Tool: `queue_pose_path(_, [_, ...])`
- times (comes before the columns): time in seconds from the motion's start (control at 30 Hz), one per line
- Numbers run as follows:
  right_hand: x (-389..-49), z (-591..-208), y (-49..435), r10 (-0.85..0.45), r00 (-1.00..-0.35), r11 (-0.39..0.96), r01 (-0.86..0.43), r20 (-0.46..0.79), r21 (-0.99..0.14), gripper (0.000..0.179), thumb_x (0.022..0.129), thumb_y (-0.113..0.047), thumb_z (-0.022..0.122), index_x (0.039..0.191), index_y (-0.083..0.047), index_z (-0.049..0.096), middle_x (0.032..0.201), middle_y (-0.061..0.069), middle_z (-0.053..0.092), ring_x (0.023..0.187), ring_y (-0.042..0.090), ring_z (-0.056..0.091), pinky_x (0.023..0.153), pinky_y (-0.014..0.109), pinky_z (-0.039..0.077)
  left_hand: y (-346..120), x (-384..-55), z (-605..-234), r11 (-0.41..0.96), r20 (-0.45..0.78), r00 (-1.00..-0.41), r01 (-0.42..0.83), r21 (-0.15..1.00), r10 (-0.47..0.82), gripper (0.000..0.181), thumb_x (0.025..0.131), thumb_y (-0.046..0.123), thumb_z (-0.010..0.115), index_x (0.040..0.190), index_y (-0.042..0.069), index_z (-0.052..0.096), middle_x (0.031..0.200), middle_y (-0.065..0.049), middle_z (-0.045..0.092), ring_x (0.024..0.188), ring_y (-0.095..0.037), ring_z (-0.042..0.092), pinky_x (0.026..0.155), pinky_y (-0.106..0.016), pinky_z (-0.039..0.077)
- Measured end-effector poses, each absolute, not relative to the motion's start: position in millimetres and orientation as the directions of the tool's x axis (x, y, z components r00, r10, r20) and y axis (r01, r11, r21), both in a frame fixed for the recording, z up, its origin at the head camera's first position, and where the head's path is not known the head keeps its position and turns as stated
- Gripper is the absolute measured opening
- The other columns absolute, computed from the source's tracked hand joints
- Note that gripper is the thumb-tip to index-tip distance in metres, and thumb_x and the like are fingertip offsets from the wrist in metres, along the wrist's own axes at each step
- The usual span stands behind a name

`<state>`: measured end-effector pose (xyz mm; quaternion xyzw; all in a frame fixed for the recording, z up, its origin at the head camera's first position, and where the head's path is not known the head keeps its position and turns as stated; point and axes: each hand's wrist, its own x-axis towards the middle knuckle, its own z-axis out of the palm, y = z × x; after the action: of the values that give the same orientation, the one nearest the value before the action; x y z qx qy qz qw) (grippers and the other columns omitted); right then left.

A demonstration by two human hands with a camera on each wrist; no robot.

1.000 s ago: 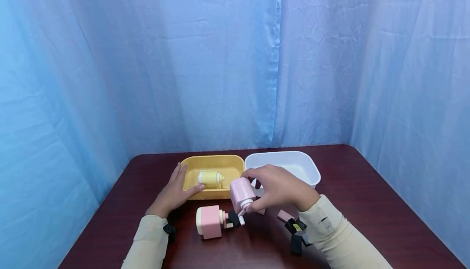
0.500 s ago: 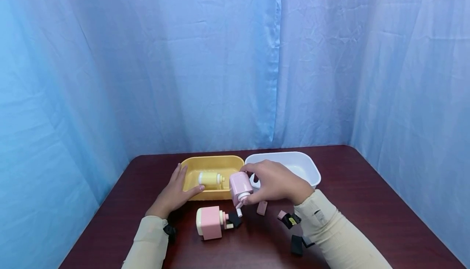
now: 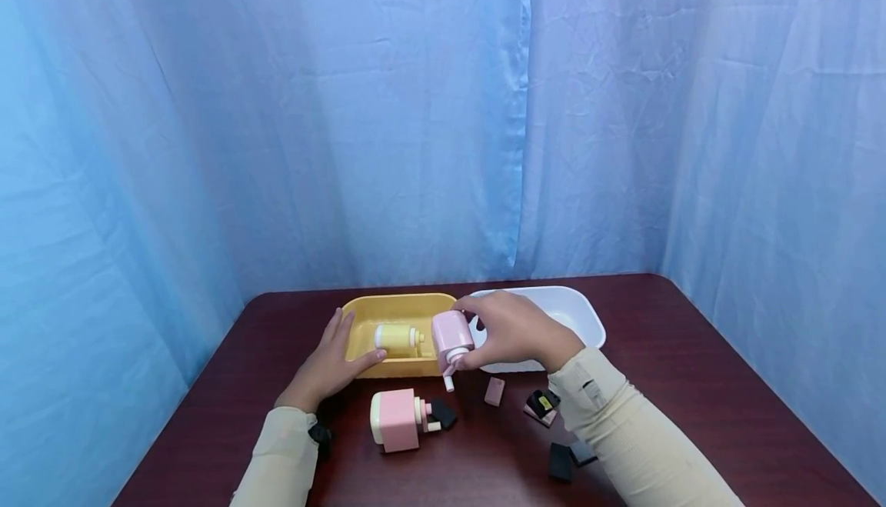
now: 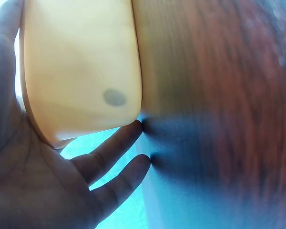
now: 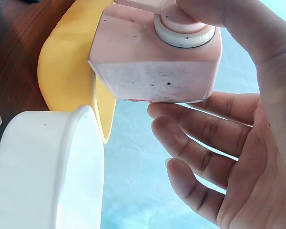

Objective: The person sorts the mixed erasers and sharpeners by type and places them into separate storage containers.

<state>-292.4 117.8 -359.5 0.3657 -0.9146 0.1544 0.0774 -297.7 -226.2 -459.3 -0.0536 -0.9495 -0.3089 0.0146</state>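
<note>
In the head view my right hand (image 3: pixel 519 330) pinches a pink crank pencil sharpener (image 3: pixel 451 331) by its ends, its white-tipped handle hanging down. It is held over the right end of the yellow bin (image 3: pixel 401 369). The right wrist view shows the thumb by the sharpener's crank end (image 5: pixel 186 36) and fingertips under its body. My left hand (image 3: pixel 328 365) rests with straight fingers along the bin's left end, thumb on the near rim. Inside that bin lies a yellow crank pencil sharpener (image 3: pixel 396 335). A larger pink and cream sharpener (image 3: pixel 398 420) lies on the table in front.
A white bin (image 3: pixel 571 315) stands right of the yellow one. Small eraser-like blocks lie in front: a pink block (image 3: pixel 494 391), a black block (image 3: pixel 560 461), a grey block (image 3: pixel 583 451) and a black-and-yellow piece (image 3: pixel 541 402). Another dark block (image 3: pixel 443 413) lies by the large sharpener.
My right hand has carried the pink pencil sharpener up and slightly left, from in front of the bins to the yellow bin's right end. My left hand has stayed put.
</note>
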Motion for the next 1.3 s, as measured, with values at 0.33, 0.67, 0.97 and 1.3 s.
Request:
queue_pose_path(0.33, [-301.7,-358.5,115.7,-0.606,-0.760,0.706,-0.650,0.234,-0.282,0.076,0.068,-0.060,0.087,0.131,-0.023,0.066,0.105,-0.014,0.070,0.091,0.007,0.066,0.076,0.029,0.054,-226.5,-297.6,-459.5,0.804,0.066,-0.993,0.117,0.584,0.096,0.119,0.082,0.081,0.063,0.168,0.020,0.008,0.175,-0.007,-0.005,0.153,-0.045,0.029,0.112,-0.068,0.038])
queue_pose_path(0.67, [-312.5,-361.5,114.1,-0.579,-0.774,0.722,-0.632,0.255,-0.280,0.070,0.069,-0.057,0.087,0.128,-0.025,0.067,0.103,-0.014,0.071,0.089,0.004,0.064,0.075,0.029,0.053,-226.3,-297.0,-459.4,0.797,0.070,-0.992,0.128,0.590,0.107,0.118,0.082,0.081,0.063,0.168,0.022,0.008,0.175,-0.006,-0.006,0.154,-0.046,0.027,0.111,-0.071,0.037])
queue_pose_path(0.97, [-325.7,-366.9,110.4,-0.534,-0.807,0.749,-0.589,0.251,-0.302,0.071,0.070,-0.060,0.086,0.131,-0.028,0.066,0.103,-0.014,0.071,0.091,0.007,0.065,0.073,0.030,0.053,-226.9,-297.0,-460.4,0.794,0.070,-0.992,0.126,0.595,0.105,0.119,0.082,0.082,0.063,0.168,0.022,0.007,0.175,-0.005,-0.007,0.154,-0.046,0.027,0.111,-0.071,0.037])
queue_pose_path(1.3, [-334.2,-371.4,106.0,-0.513,-0.810,0.756,-0.583,0.284,-0.298,0.071,0.071,-0.052,0.085,0.133,-0.024,0.065,0.104,-0.011,0.072,0.086,0.006,0.063,0.070,0.030,0.052,-226.6,-297.7,-461.6,0.800,0.075,-0.992,0.122,0.587,0.097,0.120,0.081,0.083,0.063,0.168,0.021,0.009,0.176,-0.006,-0.006,0.154,-0.046,0.028,0.112,-0.069,0.038])
